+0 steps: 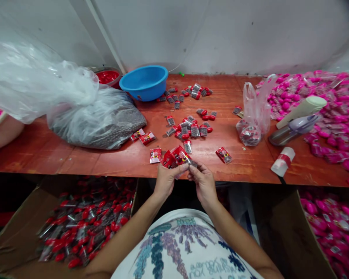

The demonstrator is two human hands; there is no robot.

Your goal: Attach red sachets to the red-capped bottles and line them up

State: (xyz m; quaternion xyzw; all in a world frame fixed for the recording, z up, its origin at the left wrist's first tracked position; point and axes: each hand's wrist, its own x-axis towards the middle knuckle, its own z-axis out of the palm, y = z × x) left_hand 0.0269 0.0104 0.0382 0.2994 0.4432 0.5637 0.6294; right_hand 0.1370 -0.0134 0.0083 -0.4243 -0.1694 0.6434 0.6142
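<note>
My left hand (pixel 168 179) is closed at the table's front edge around several red printed packets (pixel 178 154) that fan out above its fingers. Its thumb meets the fingertips of my right hand (pixel 203 182). Between the two hands is a small clear piece with dark contents (pixel 192 163), which my right fingers pinch; its far end is hidden. Just beyond stands a small clear container with a red cap (pixel 187 146). A red-and-white packet (pixel 155 155) lies left of my hands, and another red packet (pixel 223 155) lies to the right.
Red-capped containers (pixel 194 130) lie scattered behind my hands. A blue basin (pixel 145 83) and a plastic bag of dark pieces (pixel 104 120) stand left. To the right are a knotted bag (pixel 250 131), a bottle (pixel 292 130) and pink-capped items (pixel 331 112). Boxes of red-capped items (pixel 87 221) sit below.
</note>
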